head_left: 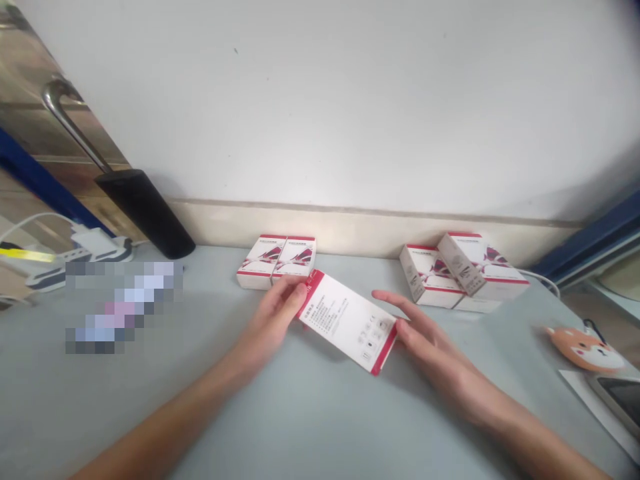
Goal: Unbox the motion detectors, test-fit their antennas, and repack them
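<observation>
A flat-looking white carton [345,320] with red ends is held tilted above the table, its printed side with small text and symbols facing up. My left hand [277,310] pinches its upper left end, thumb on top and fingers partly hidden behind. At the lower right end, the thumb of my right hand [425,340] meets the carton's corner; its index finger stretches out past the edge, apart from the thumb. Just beyond my left hand, two white and red boxes [277,257] lie side by side. Whether the carton is folded flat or filled, I cannot tell.
Several similar boxes [465,270] are grouped at the back right, one tilted on the others. A black cylinder with a metal handle [145,213] leans at the back left, near a power strip [80,260]. An orange animal-face pouch [585,349] and a dark-screened device [617,397] lie right.
</observation>
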A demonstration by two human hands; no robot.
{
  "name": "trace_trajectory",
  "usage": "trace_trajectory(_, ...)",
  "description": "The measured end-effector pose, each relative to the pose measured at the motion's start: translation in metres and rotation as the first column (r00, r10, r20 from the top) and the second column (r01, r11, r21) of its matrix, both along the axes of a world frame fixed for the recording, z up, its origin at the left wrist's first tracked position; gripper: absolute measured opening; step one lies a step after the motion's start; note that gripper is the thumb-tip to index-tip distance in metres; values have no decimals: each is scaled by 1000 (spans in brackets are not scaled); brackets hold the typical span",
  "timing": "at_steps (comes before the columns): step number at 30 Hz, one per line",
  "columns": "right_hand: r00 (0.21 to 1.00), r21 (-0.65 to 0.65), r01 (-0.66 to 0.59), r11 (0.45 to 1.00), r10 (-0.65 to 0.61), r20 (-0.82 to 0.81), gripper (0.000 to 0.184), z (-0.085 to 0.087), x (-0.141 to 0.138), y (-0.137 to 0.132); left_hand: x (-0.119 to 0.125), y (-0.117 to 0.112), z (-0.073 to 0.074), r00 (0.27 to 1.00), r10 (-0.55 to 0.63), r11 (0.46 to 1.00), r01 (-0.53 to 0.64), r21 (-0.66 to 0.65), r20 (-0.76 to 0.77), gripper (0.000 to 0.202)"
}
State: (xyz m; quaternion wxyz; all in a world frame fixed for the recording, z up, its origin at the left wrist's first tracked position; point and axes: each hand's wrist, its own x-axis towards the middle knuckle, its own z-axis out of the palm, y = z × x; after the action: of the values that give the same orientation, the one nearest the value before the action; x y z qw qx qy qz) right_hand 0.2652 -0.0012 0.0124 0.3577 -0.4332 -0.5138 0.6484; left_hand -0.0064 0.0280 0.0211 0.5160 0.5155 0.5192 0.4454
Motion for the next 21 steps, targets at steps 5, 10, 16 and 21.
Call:
trace_trajectory(5, 984, 82, -67, 994, 52, 172, 59, 0, -7, -1, -3, -1, -4, 998, -66, 998, 66, -11, 7, 39)
trace_trajectory(10, 990, 116, -130, 985, 122, 76, 51, 1, -2, 7, -3, 4, 3, 965, -4, 997, 25, -77, 261, 51)
trace_trajectory(16, 982, 14, -144, 989, 145, -122, 51, 0, 4, 12, -1, 2, 8, 949, 0, 1000, 0, 1, 314, 41)
trace_trajectory(21, 983, 19, -108, 994, 110, -150, 54, 0, -8, -2, -3, -13, -1, 997, 23, 811, 25, 584, -74, 31)
